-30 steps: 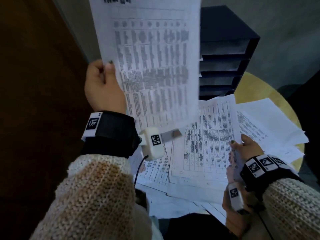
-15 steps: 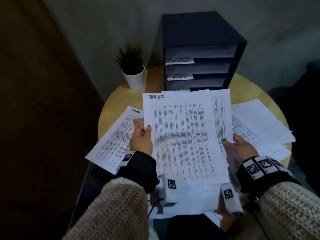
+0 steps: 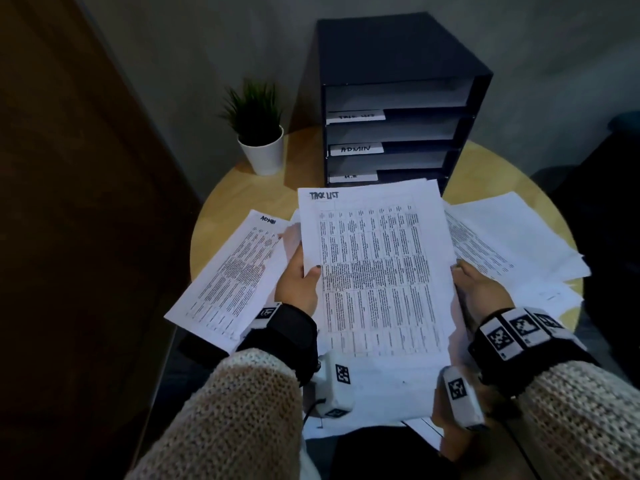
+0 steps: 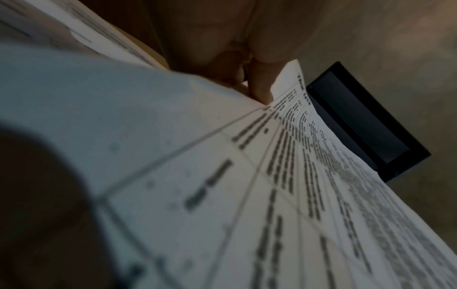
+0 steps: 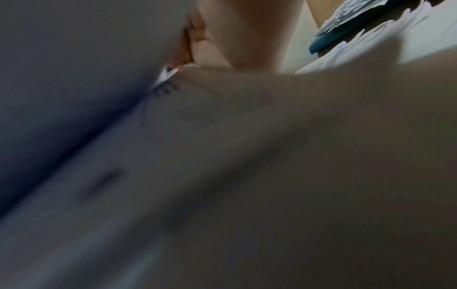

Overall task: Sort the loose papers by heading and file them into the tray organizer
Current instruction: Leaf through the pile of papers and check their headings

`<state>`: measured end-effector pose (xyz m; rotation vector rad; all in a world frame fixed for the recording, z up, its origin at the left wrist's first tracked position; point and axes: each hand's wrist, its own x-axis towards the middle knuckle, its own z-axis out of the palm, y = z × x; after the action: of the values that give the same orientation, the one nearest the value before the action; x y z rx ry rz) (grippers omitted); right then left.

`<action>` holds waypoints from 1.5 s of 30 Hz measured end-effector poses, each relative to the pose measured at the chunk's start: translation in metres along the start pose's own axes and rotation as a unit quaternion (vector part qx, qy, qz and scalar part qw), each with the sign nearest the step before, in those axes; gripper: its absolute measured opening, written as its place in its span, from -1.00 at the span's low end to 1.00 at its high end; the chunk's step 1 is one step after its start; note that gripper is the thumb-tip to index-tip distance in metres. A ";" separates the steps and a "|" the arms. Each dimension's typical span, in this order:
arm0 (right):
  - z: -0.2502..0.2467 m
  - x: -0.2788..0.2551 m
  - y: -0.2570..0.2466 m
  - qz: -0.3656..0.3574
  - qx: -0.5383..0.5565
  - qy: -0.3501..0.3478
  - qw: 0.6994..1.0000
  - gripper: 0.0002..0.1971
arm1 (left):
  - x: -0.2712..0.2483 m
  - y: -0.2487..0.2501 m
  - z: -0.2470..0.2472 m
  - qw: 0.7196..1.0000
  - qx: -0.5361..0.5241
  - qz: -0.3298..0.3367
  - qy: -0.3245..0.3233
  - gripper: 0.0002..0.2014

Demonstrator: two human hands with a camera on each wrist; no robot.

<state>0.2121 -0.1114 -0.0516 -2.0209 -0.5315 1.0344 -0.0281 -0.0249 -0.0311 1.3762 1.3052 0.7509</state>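
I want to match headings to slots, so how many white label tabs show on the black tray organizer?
3, all on the left front of the tray organizer: top label, unreadable; ADMIN label; bottom label, just above the held sheet's edge. Others may be hidden behind the papers.

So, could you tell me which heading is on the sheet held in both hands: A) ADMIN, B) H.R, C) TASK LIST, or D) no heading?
C: the sheet held by the left hand and right hand reads TASK LIST at its top left corner.
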 end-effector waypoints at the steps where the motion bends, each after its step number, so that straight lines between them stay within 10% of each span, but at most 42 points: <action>1: 0.001 -0.004 -0.003 0.038 0.032 0.001 0.999 -0.58 | 0.001 -0.002 0.001 1.000 0.000 -0.006 0.002 -0.46; 7: 0.005 -0.007 0.010 -0.052 -0.047 -0.029 0.997 -0.69 | 0.012 -0.009 0.017 0.999 0.017 -0.027 0.039 -0.66; 16: -0.035 0.011 0.022 -0.026 -0.159 0.102 0.982 -0.87 | 0.017 -0.013 0.052 0.999 0.030 0.020 -0.004 -0.77; 21: -0.065 0.010 0.034 0.008 -0.126 0.173 0.977 -0.64 | 0.038 -0.031 0.041 0.979 0.133 -0.084 0.127 -0.66; 26: -0.068 0.007 0.032 0.007 -0.165 0.156 0.974 -0.65 | 0.041 -0.031 0.039 0.987 0.036 -0.146 0.065 -0.52; 34: -0.068 0.008 0.029 0.029 -0.213 0.157 0.964 -0.64 | 0.025 -0.030 0.056 0.936 0.352 -0.016 -0.022 -0.48; 39: -0.071 0.012 0.034 0.032 -0.217 0.162 0.962 -0.64 | 0.015 -0.029 0.077 0.950 0.305 0.031 -0.057 -0.52; 45: -0.070 0.016 0.042 0.030 -0.210 0.168 0.963 -0.65 | 0.017 -0.020 0.085 0.992 0.058 -0.060 -0.095 -0.41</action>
<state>0.2793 -0.1587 -0.0681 -2.5371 -0.5423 0.6219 0.0483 -0.0335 -0.0748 1.4105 1.2838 0.4567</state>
